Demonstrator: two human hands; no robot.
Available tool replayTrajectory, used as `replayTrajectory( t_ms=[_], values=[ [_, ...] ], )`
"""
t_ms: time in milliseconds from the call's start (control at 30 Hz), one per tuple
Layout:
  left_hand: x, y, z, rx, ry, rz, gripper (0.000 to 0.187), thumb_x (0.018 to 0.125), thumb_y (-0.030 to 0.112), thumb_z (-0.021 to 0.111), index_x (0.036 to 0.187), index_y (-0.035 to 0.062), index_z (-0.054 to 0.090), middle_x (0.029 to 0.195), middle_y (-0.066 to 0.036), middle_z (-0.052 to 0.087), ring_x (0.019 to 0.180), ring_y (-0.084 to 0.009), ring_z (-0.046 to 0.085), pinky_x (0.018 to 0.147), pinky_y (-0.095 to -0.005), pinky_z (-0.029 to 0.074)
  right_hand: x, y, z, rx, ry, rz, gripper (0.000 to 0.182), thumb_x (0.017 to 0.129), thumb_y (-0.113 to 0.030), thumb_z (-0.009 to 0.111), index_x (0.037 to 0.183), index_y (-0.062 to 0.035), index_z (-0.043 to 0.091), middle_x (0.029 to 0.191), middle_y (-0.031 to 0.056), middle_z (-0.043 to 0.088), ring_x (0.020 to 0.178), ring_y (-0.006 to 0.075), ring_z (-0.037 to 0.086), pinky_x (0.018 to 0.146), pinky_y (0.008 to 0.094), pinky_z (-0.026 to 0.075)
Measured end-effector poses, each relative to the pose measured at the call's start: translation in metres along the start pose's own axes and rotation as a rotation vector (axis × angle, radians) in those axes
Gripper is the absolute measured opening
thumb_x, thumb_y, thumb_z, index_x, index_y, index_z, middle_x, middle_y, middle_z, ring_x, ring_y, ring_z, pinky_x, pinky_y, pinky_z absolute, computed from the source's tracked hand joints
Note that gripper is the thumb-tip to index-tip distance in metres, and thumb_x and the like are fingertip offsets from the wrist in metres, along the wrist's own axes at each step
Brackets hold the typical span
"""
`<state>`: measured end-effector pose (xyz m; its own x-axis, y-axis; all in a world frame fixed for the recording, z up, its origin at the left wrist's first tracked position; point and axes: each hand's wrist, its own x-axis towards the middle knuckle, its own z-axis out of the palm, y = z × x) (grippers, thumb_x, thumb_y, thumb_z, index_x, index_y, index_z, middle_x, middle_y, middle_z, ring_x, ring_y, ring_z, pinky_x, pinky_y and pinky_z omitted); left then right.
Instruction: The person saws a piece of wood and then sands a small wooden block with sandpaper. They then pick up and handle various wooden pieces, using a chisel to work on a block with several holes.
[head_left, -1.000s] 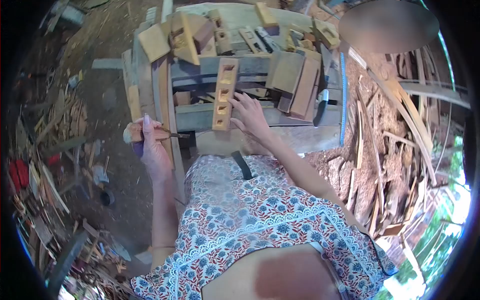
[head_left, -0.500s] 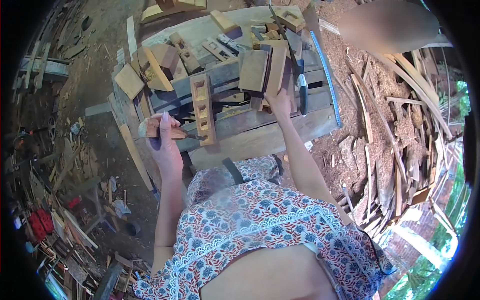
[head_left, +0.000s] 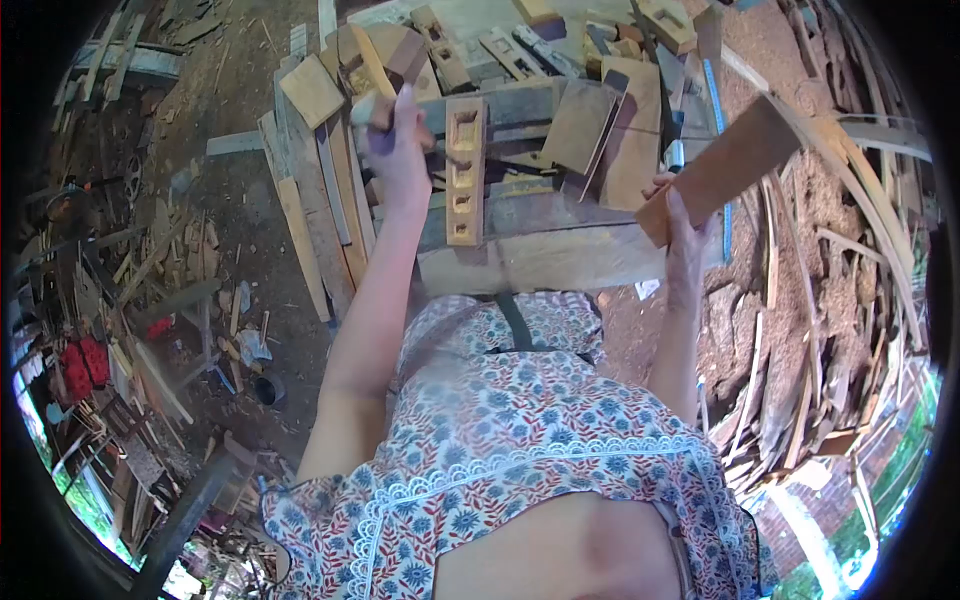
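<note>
My left hand [head_left: 400, 165] is closed around the wooden handle of a chisel [head_left: 427, 136]. The chisel's tip points at the upper half of a long wooden block [head_left: 480, 185] with several rectangular holes cut in its face; whether it touches is blurred. That block lies upright in view on the workbench. On the right, my right hand [head_left: 684, 228] grips one end of a thick rectangular wood block [head_left: 735, 162], raised and tilted beyond the bench's right side. Flat wood pieces [head_left: 580, 125] lie on the bench between my hands.
The slatted workbench [head_left: 550, 262] carries more holed blocks [head_left: 440, 48] and offcuts [head_left: 312, 92] at its far side. A blue measuring strip [head_left: 727, 215] runs along its right edge. Wood strips [head_left: 865, 180] and shavings cover the ground at right; scrap wood lies at left.
My right hand has lifted the thick wood block off the pile, up and to the right. My left hand has moved the chisel farther up along the holed block. The camera view has shifted.
</note>
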<state>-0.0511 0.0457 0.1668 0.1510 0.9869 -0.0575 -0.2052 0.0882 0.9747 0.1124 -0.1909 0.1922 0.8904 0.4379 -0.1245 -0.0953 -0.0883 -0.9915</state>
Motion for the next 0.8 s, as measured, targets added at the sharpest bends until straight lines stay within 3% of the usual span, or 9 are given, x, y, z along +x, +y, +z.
replayTrajectory(
  t_ms=[33, 67, 300, 367, 500, 667, 800],
  values=[
    [0.006, -0.01, 0.003, -0.033, 0.042, -0.026, 0.02, 0.081, 0.022, 0.063, 0.08, 0.0052, 0.052, 0.07, -0.002, 0.053, 0.066, -0.0095, 0.051, 0.062, -0.0235, 0.039, -0.003, -0.002, -0.002, -0.016, -0.07, 0.023, 0.05, 0.076, -0.022, 0.067, 0.115, -0.0007, 0.044, 0.093, 0.0104, 0.058, 0.083, 0.0175, 0.059, 0.078, 0.032, 0.048],
    [0.014, -0.019, 0.004, -0.031, 0.037, -0.031, 0.02, 0.081, 0.022, 0.063, 0.08, 0.0052, 0.052, 0.07, -0.002, 0.053, 0.066, -0.0095, 0.051, 0.062, -0.0235, 0.039, -0.005, 0.0, -0.001, -0.015, -0.037, 0.007, 0.049, 0.074, -0.025, 0.07, 0.109, 0.0008, 0.048, 0.091, 0.0109, 0.06, 0.085, 0.0196, 0.06, 0.075, 0.0316, 0.048],
    [0.063, -0.044, 0.02, -0.119, -0.071, 0.097, 0.024, 0.078, 0.022, 0.066, 0.085, 0.0042, 0.051, 0.072, -0.002, 0.055, 0.066, -0.0103, 0.053, 0.064, -0.025, 0.044, -0.048, 0.019, 0.002, -0.292, 0.013, 0.057, 0.049, 0.075, -0.026, 0.068, 0.11, 0.0012, 0.047, 0.097, 0.0122, 0.057, 0.087, 0.0171, 0.056, 0.076, 0.0299, 0.045],
    [0.075, -0.055, 0.028, -0.143, -0.063, 0.135, 0.02, 0.081, 0.02, 0.063, 0.087, 0.0057, 0.05, 0.07, 0.001, 0.053, 0.066, -0.006, 0.049, 0.058, -0.0217, 0.039, -0.067, 0.024, 0.002, -0.275, 0.015, 0.252, 0.052, 0.074, -0.027, 0.068, 0.111, 0.0022, 0.046, 0.101, 0.0128, 0.055, 0.09, 0.0173, 0.054, 0.078, 0.0308, 0.044],
    [0.097, -0.075, 0.036, -0.188, -0.156, 0.104, 0.022, 0.077, 0.015, 0.067, 0.088, 0.0058, 0.05, 0.075, -0.002, 0.055, 0.065, -0.0102, 0.053, 0.061, -0.0241, 0.044, -0.096, 0.036, -0.004, -0.39, 0.016, 0.234, 0.05, 0.075, -0.021, 0.067, 0.114, 0.0021, 0.045, 0.102, 0.0123, 0.056, 0.091, 0.0179, 0.054, 0.079, 0.0319, 0.044],
    [0.1, -0.094, 0.046, -0.167, -0.216, 0.136, 0.026, 0.078, 0.02, 0.067, 0.091, 0.0058, 0.05, 0.076, -0.001, 0.055, 0.064, -0.0095, 0.053, 0.06, -0.0233, 0.044, -0.112, 0.031, 0.0, -0.455, 0.041, 0.236, 0.049, 0.076, -0.021, 0.066, 0.114, 0.0026, 0.046, 0.1, 0.0122, 0.057, 0.091, 0.0181, 0.055, 0.079, 0.0319, 0.044],
    [0.097, -0.094, 0.045, -0.019, -0.179, 0.284, 0.028, 0.077, 0.02, 0.068, 0.093, 0.0058, 0.049, 0.076, -0.001, 0.054, 0.064, -0.0093, 0.053, 0.061, -0.0226, 0.044, -0.098, 0.043, -0.006, -0.415, -0.011, 0.246, 0.047, 0.076, -0.021, 0.066, 0.112, 0.0032, 0.046, 0.095, 0.0112, 0.058, 0.087, 0.0174, 0.056, 0.076, 0.0306, 0.045]
  ],
)
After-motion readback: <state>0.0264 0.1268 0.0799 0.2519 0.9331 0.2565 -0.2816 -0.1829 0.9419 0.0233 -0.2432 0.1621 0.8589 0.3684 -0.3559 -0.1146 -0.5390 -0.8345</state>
